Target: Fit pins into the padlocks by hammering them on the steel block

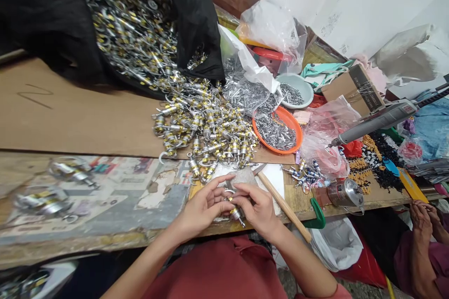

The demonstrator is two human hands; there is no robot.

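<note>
My left hand [201, 208] and my right hand [257, 208] meet at the table's near edge. Together they pinch one small metal clasp [235, 211] with a silver barrel and brass band, the fingertips closed around it. Just beyond the fingers lies a grey stone block [242, 177]. A large heap of the same clasps [206, 126] spreads across the brown board above my hands, spilling out of a black bag [196, 14].
A wooden-handled hammer [284, 205] lies right of my right hand. An orange bowl [293, 124] and a pale bowl [305, 86] hold small metal bits. A rotary tool [379, 121], a metal cup [345, 192], plastic bags and beads crowd the right. Another person's hands [423, 217] rest at far right.
</note>
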